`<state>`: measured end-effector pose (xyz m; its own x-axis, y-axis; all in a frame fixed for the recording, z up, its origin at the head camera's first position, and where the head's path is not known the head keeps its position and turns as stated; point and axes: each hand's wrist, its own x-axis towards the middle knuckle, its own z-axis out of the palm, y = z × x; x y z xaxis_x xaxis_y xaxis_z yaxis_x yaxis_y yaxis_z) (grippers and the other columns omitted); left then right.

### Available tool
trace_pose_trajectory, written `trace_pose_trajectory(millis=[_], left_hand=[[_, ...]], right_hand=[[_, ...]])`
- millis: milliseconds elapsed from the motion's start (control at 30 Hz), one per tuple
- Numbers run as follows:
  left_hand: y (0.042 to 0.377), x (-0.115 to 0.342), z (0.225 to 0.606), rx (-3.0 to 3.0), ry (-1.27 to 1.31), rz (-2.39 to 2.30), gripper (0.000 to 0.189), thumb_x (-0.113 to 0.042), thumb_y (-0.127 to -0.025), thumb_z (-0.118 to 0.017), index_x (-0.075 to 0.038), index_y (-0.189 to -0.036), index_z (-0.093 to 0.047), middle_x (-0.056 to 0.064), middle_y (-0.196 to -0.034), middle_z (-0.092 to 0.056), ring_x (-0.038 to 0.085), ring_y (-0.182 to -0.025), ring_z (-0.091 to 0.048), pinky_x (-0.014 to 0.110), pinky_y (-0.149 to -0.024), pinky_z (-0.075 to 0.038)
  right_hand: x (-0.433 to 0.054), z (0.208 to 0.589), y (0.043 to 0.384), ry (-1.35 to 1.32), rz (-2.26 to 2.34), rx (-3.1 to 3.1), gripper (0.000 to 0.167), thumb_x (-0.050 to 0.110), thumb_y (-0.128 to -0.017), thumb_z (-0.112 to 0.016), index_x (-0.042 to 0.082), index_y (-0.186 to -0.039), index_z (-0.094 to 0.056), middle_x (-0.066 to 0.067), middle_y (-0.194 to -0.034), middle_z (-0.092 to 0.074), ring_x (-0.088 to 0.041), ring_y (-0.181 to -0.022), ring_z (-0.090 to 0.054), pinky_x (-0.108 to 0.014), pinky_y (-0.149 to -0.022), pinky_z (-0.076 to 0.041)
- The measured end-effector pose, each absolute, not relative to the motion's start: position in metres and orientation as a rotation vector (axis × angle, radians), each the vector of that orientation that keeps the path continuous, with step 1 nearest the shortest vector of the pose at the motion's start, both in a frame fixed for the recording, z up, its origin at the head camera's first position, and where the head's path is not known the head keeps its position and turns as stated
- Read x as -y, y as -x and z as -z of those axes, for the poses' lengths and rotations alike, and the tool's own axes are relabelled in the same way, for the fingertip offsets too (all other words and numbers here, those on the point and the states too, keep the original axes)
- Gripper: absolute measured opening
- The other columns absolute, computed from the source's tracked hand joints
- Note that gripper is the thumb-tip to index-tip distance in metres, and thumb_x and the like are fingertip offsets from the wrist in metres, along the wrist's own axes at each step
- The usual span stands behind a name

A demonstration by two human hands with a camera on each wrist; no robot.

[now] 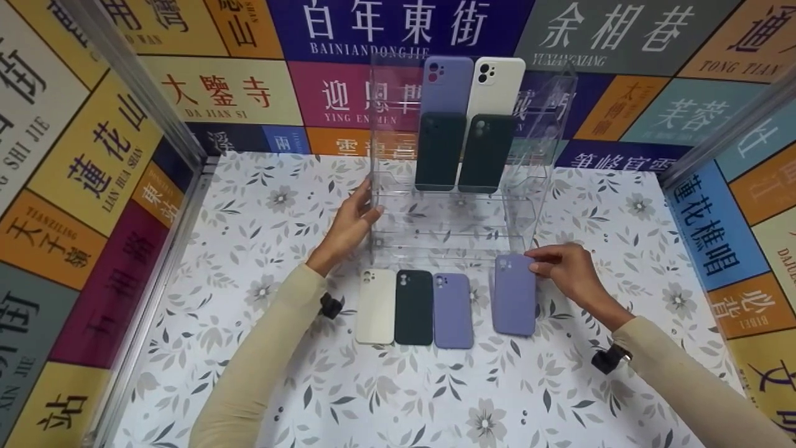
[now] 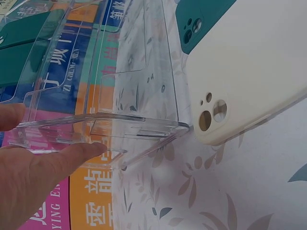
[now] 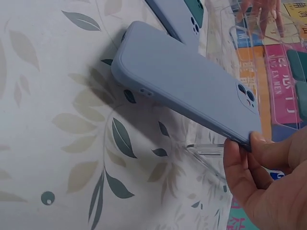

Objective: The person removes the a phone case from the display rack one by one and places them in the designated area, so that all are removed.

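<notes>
Head view high, facing forward-down; wrist views close, tilted, both sharing clear stand.

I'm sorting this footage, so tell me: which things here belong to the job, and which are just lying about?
Seemingly in the job:
purple case in the right hand
clear stand by the left hand
four cases on the stand
three cases in a row

Just surroundings:
floral table covering
lettered panels
black wrist devices

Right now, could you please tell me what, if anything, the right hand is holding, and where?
The right hand pinches a purple phone case by a camera-end corner.
</notes>
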<state>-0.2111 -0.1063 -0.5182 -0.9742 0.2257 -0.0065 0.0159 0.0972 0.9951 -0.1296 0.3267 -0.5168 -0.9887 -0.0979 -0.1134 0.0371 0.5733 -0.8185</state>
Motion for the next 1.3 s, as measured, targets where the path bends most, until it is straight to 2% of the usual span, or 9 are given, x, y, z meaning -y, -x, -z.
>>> trace_pose_trajectory(millis=[267, 533, 733, 1000, 1300], left_hand=[[0.211, 0.106, 0.518, -2.204, -0.253, -1.979, 0.076, -0.005, -0.112, -0.056, -0.007, -0.177, -0.016, 0.026, -0.176, -0.032, 0.044, -0.158, -0.043, 0.049, -0.128, -0.041], [0.21, 0.106, 0.517, -2.217, -0.238, -1.959, 0.075, -0.006, -0.113, -0.057, -0.01, -0.177, -0.018, 0.024, -0.176, -0.033, 0.043, -0.156, -0.046, 0.049, -0.128, -0.041], [0.211, 0.105, 0.518, -2.202, -0.236, -1.971, 0.075, -0.006, -0.112, -0.057, -0.008, -0.177, -0.019, 0.024, -0.176, -0.033, 0.044, -0.156, -0.045, 0.048, -0.128, -0.041], [0.212, 0.105, 0.518, -2.198, -0.247, -1.988, 0.075, -0.003, -0.111, -0.057, -0.007, -0.176, -0.019, 0.026, -0.175, -0.034, 0.045, -0.155, -0.046, 0.048, -0.127, -0.042], [0.211, 0.107, 0.52, -2.198, -0.264, -1.993, 0.076, -0.003, -0.113, -0.057, -0.007, -0.177, -0.016, 0.025, -0.175, -0.035, 0.043, -0.155, -0.048, 0.049, -0.126, -0.044]], right_hand=[[-0.319, 0.529, 0.127, 0.022, 1.404, -2.581, 0.027, -0.003, -0.099, -0.078, -0.011, -0.126, -0.078, -0.031, -0.12, -0.077, -0.001, -0.089, -0.075, -0.021, -0.079, -0.065], [-0.315, 0.546, 0.128, 0.062, 1.398, -2.529, 0.026, -0.004, -0.099, -0.078, -0.011, -0.124, -0.078, -0.03, -0.118, -0.078, -0.003, -0.087, -0.077, -0.022, -0.077, -0.065], [-0.311, 0.555, 0.129, 0.046, 1.381, -2.522, 0.026, -0.003, -0.099, -0.079, -0.011, -0.123, -0.079, -0.03, -0.119, -0.078, -0.008, -0.089, -0.078, -0.023, -0.078, -0.066], [-0.304, 0.562, 0.129, 0.052, 1.403, -2.543, 0.024, -0.004, -0.097, -0.08, -0.012, -0.12, -0.08, -0.03, -0.117, -0.078, -0.004, -0.088, -0.077, -0.02, -0.076, -0.065], [-0.296, 0.562, 0.125, -0.031, 1.459, -2.495, 0.027, -0.004, -0.099, -0.079, -0.013, -0.124, -0.077, -0.031, -0.116, -0.078, -0.025, -0.093, -0.081, -0.027, -0.076, -0.067]])
